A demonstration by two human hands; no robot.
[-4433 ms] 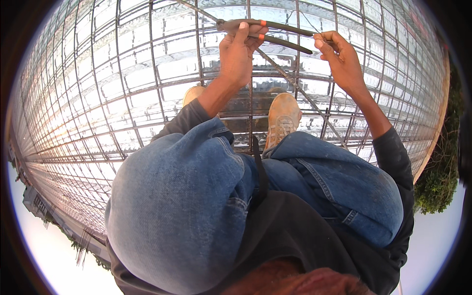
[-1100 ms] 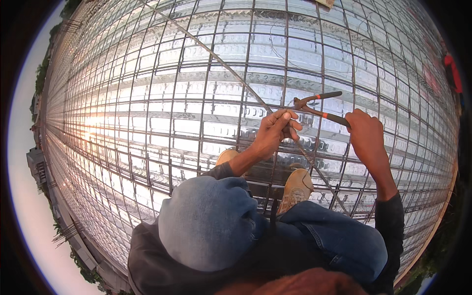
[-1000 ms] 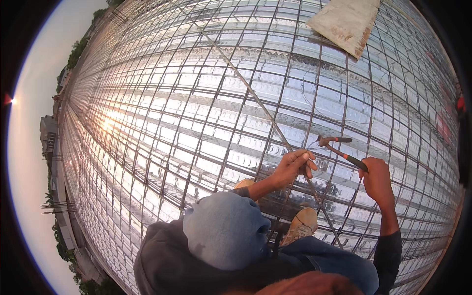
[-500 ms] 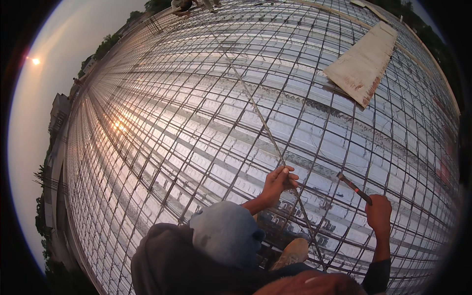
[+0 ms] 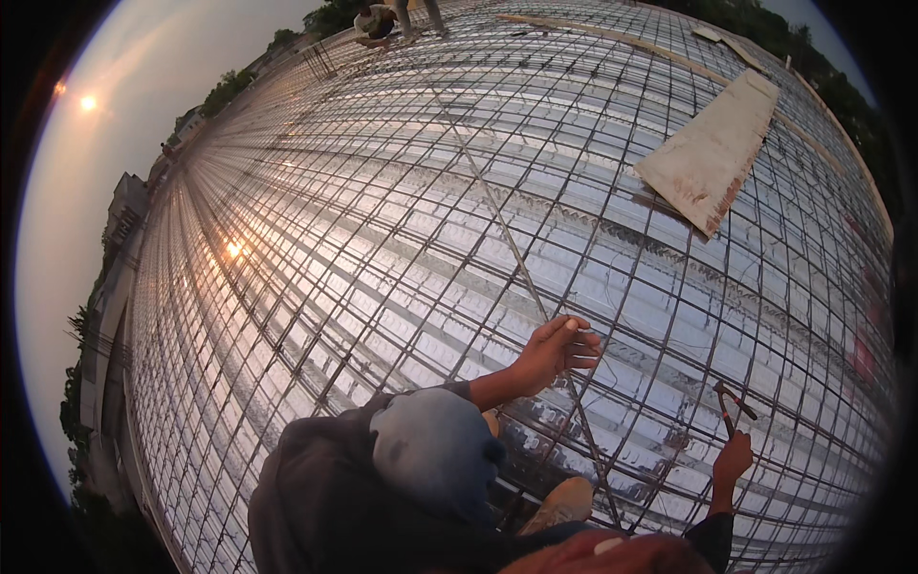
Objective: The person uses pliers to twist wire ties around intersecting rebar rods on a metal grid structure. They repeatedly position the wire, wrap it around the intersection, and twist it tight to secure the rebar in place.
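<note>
Head view: left hand [image 5: 557,350] pinches a rebar [image 5: 497,220]; right hand [image 5: 732,459] grips pincers [image 5: 732,407].

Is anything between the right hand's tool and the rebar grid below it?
Nothing visible. The right hand holds the pincers up over the rebar grid, with only open air beneath. The left hand grips the long diagonal bar off to the side.
</note>
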